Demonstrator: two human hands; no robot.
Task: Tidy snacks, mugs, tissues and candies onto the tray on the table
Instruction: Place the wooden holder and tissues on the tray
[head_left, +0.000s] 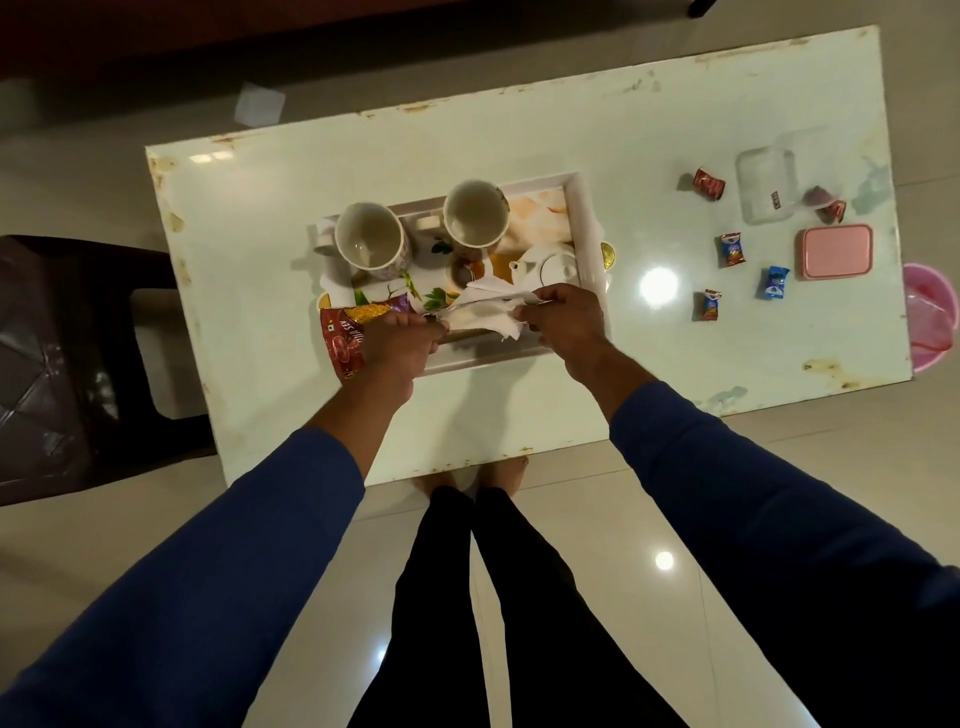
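Note:
A white-rimmed tray (581, 208) with a printed picture sits mid-table. Two empty mugs stand on its far side, one on the left (370, 242) and one to its right (475, 213). A red snack packet (342, 335) lies at the tray's near left corner, partly under my left hand (400, 340). Both hands pinch a white tissue (485, 312) stretched between them above the tray's near edge; my right hand (569, 319) grips its right end. Several wrapped candies lie on the table to the right, among them a red one (709, 183) and a blue one (775, 283).
A clear plastic box (768, 182) and its pink lid (835, 251) sit at the table's right end. A pink tub (932, 322) stands on the floor past that end. A dark chair (78, 358) is at the left. My legs stand against the near edge.

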